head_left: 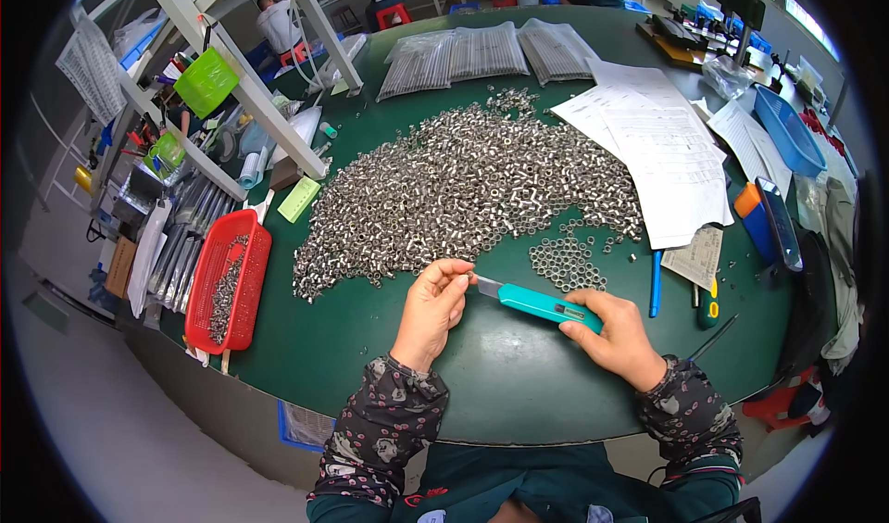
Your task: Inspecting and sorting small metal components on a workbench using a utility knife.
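My right hand [616,333] is wrapped round a teal utility knife [542,304], its thumb near the slider. The knife's bare blade [486,286] points left, and its tip meets the fingertips of my left hand [433,308]. Thumb and forefinger of that hand are pinched together; a tiny piece between them is mostly hidden. Beyond both hands spreads a large heap of small metal sleeves [463,185]. A flat patch of metal rings [567,264], lying on end in one layer, sits at the heap's near right edge, just beyond the knife.
On the green table [500,384], a red basket [250,282] of metal parts stands left. Papers [662,152], a blue pen [656,284], a screwdriver [709,305] and a phone [778,222] lie right. Bagged tubes [486,52] lie behind. A white rack [241,74] rises at left.
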